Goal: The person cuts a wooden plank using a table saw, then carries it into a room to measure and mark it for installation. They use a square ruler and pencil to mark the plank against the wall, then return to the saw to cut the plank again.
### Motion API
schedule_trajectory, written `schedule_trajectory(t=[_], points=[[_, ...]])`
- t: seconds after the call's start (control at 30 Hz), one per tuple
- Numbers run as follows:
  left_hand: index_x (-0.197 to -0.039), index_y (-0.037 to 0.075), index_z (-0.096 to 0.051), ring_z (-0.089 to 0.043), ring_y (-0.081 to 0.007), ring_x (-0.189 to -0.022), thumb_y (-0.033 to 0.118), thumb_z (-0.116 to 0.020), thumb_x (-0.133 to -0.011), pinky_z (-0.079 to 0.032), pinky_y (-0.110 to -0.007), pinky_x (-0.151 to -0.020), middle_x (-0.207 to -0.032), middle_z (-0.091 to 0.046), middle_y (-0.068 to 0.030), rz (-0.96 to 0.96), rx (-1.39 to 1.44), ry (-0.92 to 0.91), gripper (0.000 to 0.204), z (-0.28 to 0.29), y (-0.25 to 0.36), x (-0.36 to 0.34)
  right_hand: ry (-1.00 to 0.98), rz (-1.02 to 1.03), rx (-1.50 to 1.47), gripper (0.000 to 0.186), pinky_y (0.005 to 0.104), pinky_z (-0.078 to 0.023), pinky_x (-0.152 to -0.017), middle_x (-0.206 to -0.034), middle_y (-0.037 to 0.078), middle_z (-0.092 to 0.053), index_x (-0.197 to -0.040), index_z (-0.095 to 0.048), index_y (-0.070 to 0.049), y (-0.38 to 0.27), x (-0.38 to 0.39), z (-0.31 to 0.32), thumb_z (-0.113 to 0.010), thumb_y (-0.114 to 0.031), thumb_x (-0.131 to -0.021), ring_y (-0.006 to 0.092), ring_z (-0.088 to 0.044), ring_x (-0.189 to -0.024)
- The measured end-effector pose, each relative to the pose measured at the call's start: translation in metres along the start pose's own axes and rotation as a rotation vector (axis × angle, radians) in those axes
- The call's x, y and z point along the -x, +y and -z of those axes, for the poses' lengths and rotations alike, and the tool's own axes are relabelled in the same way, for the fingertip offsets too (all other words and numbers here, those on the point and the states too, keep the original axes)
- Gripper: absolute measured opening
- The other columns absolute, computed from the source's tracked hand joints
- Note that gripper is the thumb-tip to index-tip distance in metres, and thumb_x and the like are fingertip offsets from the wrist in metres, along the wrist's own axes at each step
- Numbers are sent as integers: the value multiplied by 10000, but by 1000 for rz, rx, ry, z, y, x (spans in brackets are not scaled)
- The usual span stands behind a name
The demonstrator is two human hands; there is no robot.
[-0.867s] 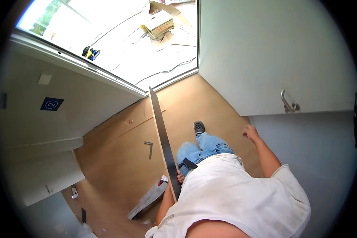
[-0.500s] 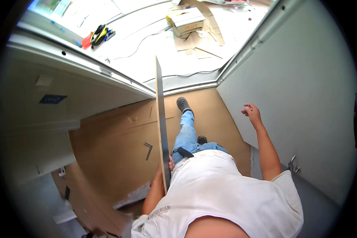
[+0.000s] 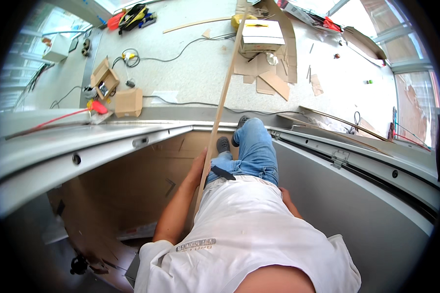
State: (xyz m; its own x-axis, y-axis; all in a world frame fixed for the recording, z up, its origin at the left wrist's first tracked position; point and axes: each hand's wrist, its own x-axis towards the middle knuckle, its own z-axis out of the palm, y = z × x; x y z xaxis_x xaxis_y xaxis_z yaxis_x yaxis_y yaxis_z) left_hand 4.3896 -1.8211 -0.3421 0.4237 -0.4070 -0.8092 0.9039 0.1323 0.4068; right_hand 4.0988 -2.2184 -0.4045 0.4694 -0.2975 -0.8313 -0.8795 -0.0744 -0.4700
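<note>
A long, narrow wooden board (image 3: 224, 90), seen edge-on, runs from beside my left hip forward over the doorway. My left hand (image 3: 199, 165) grips it from its left side; the fingers are mostly hidden by the board. Down by my right hip hangs my right hand (image 3: 285, 196), close to the grey door panel. The fingers of that hand are tucked out of sight behind my hip and shirt.
A white door frame (image 3: 107, 157) stands left, and a grey door (image 3: 337, 195) right. Beyond the threshold lie a box (image 3: 261, 36) on cardboard sheets, black cables (image 3: 178, 57), an open carton (image 3: 104, 80), a tool bag (image 3: 134, 18) and wooden strips (image 3: 344, 123).
I have stepped forward into the doorway, carrying the board along at my left. My right hand has dropped from out in front of the door to beside my hip.
</note>
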Motion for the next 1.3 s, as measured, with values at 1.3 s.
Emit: schedule_trajectory(t=[1.3], points=[[-603,91,-392,-318,-61,-612,480,-742,-930,-256,-282,-529,-618,-382,79,-795,-1181,73,617,-254,964,-536,425,82,-985,324,312,-562,-760,-953,113,-734,-1181,-633,-22,-755,-432,40,-608,-288,-998,189,-704,-847]])
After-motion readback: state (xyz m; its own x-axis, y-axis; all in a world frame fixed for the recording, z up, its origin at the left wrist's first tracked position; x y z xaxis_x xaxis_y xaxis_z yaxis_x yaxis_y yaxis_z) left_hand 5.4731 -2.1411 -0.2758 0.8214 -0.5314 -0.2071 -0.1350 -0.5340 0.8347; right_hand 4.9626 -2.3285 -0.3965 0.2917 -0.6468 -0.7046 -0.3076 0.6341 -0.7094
